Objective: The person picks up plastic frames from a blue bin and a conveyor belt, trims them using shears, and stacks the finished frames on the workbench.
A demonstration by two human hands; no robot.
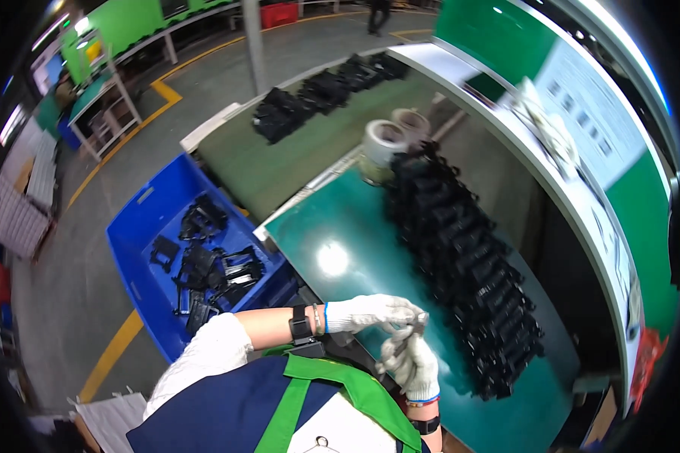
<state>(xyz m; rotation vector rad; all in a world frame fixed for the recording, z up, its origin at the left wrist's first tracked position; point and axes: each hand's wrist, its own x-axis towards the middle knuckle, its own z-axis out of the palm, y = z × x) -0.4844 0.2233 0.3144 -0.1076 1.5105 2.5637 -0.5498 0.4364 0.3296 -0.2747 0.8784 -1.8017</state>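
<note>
Both my hands wear white knitted gloves and meet above the near left edge of the green tabletop (317,219). My left hand (374,311) reaches across from the left, its fingers pressed together at the fingertips of the other hand. Just below it, my right hand (414,366) is raised with its fingers curled and closed. Whatever lies between the fingers, if anything, is too small and hidden to make out. Nearest to the hands is a long row of black plastic parts (461,257), packed close together along the right side of the tabletop.
A blue bin (147,249) with loose black parts (204,264) stands left of the table. Tape rolls (385,136) sit at the table's far end. Beyond is a green conveyor belt (249,162) carrying more black parts (325,90). A white shelf (529,151) curves along the right.
</note>
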